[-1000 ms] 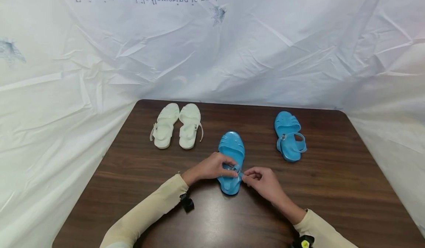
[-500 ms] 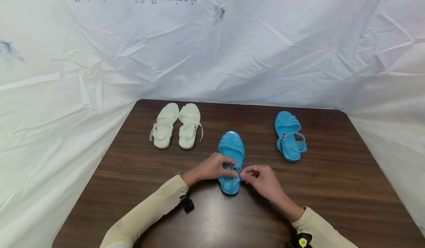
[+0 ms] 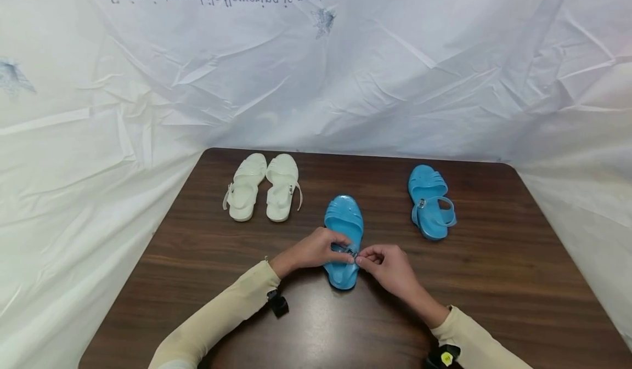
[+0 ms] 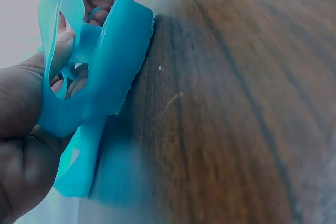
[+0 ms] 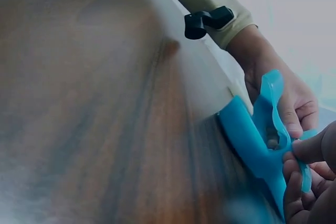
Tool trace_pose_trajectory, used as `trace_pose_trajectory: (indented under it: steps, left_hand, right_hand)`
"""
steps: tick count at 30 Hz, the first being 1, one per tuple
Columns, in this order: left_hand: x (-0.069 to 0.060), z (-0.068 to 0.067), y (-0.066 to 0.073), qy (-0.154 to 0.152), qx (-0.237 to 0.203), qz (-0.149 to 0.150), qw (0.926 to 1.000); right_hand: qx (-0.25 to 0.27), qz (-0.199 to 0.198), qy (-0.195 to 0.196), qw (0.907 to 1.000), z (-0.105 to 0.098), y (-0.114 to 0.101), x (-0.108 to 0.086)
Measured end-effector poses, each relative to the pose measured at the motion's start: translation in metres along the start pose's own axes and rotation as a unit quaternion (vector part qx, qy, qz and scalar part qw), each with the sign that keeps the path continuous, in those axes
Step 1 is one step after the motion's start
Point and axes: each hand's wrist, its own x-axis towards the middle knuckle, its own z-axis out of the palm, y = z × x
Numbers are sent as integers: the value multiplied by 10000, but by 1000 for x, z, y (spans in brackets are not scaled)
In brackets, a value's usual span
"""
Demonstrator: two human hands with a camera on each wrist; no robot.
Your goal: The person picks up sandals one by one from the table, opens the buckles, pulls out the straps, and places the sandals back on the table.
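Note:
A blue jelly sandal (image 3: pixel 344 213) lies upright on the table, toe pointing away from me. My left hand (image 3: pixel 316 248) reaches over its left side and holds the ankle strap by the buckle (image 3: pixel 351 252). At the sandal's right side, my right hand (image 3: pixel 392 270) pinches the strap. The strap's free end (image 5: pixel 305 178) sticks out between the right thumb and fingers in the right wrist view. Both hands' fingertips nearly meet there. In the left wrist view the heel (image 4: pixel 123 51) rests on the tabletop, and the fingers partly hide the buckle area.
Another blue sandal (image 3: pixel 429 223) stands at the back right, its strap looped. Two white sandals (image 3: pixel 242 191) sit side by side at the back left with straps hanging outward. The dark wooden table (image 3: pixel 197 270) ends at a white printed sheet (image 3: pixel 316 100) behind.
My right hand has shifted slightly left and away from me, closer to the buckle and the left fingertips. The left hand and the sandal have stayed in place.

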Motion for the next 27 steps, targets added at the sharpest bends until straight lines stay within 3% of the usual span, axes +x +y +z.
trace_pose_trajectory:
  steps: [9,15,19,27]
  left_hand:
    - [0,-1,-2,-3,-175,-71,9998]
    - [1,-5,-1,-380,4,-96,9992]
    - [1,-8,-3,-569,-35,-65,9984]
    - [2,-9,0,-618,-71,-269,9977]
  right_hand:
    - [-183,-156,141,9996,3,0,-1]
    - [-111,68,-97,9999,0,1,-6]
    - [-68,9,-230,9997,-1,4,-8]
    - [-420,-155,31,9990,0,5,-12]
